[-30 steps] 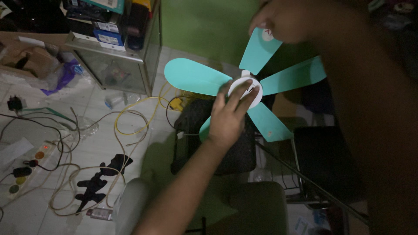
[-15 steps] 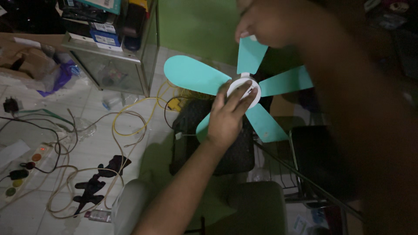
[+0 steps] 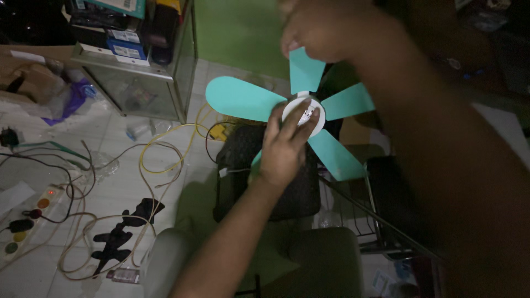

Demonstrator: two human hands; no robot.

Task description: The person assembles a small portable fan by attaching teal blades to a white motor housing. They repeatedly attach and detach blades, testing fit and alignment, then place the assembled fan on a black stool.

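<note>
The fan blade [image 3: 243,99], a turquoise wheel of flat paddles around a white hub [image 3: 303,113], is held up in the air above the tiled floor [image 3: 110,165], and everything else is placed from it here

The left hand [image 3: 284,149] comes up from below the fan blade and lies flat on the hub, fingers [image 3: 298,118] stretched across the white ring; its grip is apart, pressed on the hub rather than closed round it

The right hand [image 3: 320,30] is above the fan blade, at the tip of the topmost paddle; it is blurred, and its grip looks clamped on that paddle's end, though the fingertips are hard to make out. The right forearm runs dark down the side to the right of the fan blade

Straight below the fan blade, behind the left wrist, stands a black mesh box [image 3: 237,165] on the floor. Left of and below the fan blade a yellow cable [image 3: 165,149] loops over the tiles among thinner brown and black wires. Further left of it, at the edge of view, lies a power strip [image 3: 27,221] with coloured switches. Up and to the left of the fan blade is a glass cabinet [image 3: 143,83] with boxes stacked on top. Below the fan blade, nearest the camera, is a grey rounded seat [image 3: 320,259]
</note>
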